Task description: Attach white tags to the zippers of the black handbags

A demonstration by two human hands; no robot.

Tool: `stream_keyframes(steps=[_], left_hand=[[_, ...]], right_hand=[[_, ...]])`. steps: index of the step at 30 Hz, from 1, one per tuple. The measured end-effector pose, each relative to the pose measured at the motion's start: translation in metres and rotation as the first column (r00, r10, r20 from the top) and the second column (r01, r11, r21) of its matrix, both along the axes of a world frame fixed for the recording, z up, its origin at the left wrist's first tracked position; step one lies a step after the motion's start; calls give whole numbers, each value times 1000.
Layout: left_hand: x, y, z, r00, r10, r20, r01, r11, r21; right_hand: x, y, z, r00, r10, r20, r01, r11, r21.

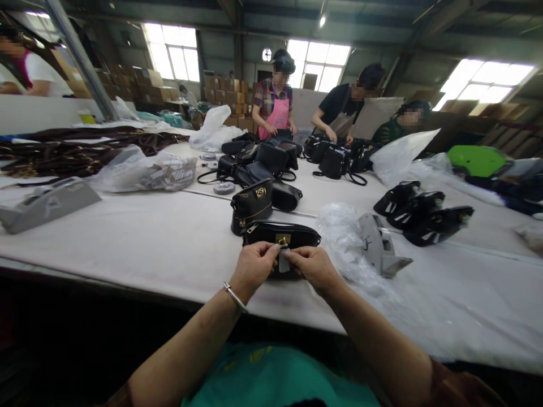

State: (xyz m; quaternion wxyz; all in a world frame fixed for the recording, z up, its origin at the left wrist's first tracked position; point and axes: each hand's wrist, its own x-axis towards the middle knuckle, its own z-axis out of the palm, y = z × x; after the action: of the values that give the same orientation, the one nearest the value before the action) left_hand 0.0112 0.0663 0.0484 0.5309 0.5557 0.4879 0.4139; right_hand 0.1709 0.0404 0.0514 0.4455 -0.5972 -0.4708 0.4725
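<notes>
A black handbag point(271, 233) with a gold clasp lies on the white table point(127, 237) right in front of me. Both hands are on its near side. My left hand point(252, 265), with a silver bangle at the wrist, pinches a small pale tag point(284, 260) that hangs below the clasp. My right hand point(311, 265) pinches the same tag from the other side. A second black handbag point(251, 204) with a gold logo stands upright just behind the first.
Crumpled clear plastic point(343, 237) and a grey tape dispenser point(379, 243) lie to the right. Another dispenser point(46, 203) sits far left. More black bags point(424, 217) are right, a pile point(267, 161) is farther back. Three people work across the table.
</notes>
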Motion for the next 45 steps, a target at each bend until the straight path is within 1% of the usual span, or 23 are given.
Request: stream_keyframes(steps=[2, 5, 8, 11, 14, 18, 21, 26, 32, 35, 39, 42, 45], left_hand=[[-3, -3, -7, 1000, -14, -9, 14, 1000, 3], [-2, -7, -17, 996, -77, 37, 78, 996, -47], [3, -10, -21, 994, -88, 59, 90, 995, -45], [7, -10, -19, 997, -63, 48, 63, 998, -11], [8, -9, -14, 999, -31, -11, 32, 999, 36], [10, -4, -10, 996, 36, -81, -27, 994, 109], [13, 0, -9, 993, 63, -100, -50, 991, 125], [19, 5, -11, 994, 89, -67, -80, 988, 128], [23, 3, -10, 994, 109, 10, -110, 989, 99], [22, -1, -8, 994, 109, 23, -111, 989, 94], [18, -6, -6, 996, 92, -4, -91, 988, 125], [15, -9, -7, 996, 59, -65, -50, 990, 131], [14, -10, -9, 997, 52, -52, -46, 993, 108]], right_hand=[[0, 2, -3, 1000, -11, 1, 11, 1000, 6], [1, 6, -6, 999, -9, 43, 8, 1000, 28], [2, 7, -5, 992, -10, 127, -2, 996, 89], [3, 7, -1, 978, -12, 209, -18, 990, 140], [3, 9, 4, 965, -36, 261, -9, 985, 171], [5, 15, 5, 953, -71, 293, 7, 977, 214], [6, 19, 3, 949, -92, 300, 19, 972, 236], [6, 16, 0, 968, -81, 238, 16, 965, 262], [5, 6, -2, 958, -75, 277, 14, 976, 218], [4, 4, -2, 962, -75, 263, 18, 977, 212], [3, 8, 1, 965, -103, 242, 45, 972, 231], [1, 12, 4, 972, -103, 212, 54, 972, 228], [-1, 15, 4, 970, -126, 210, 72, 967, 246]])
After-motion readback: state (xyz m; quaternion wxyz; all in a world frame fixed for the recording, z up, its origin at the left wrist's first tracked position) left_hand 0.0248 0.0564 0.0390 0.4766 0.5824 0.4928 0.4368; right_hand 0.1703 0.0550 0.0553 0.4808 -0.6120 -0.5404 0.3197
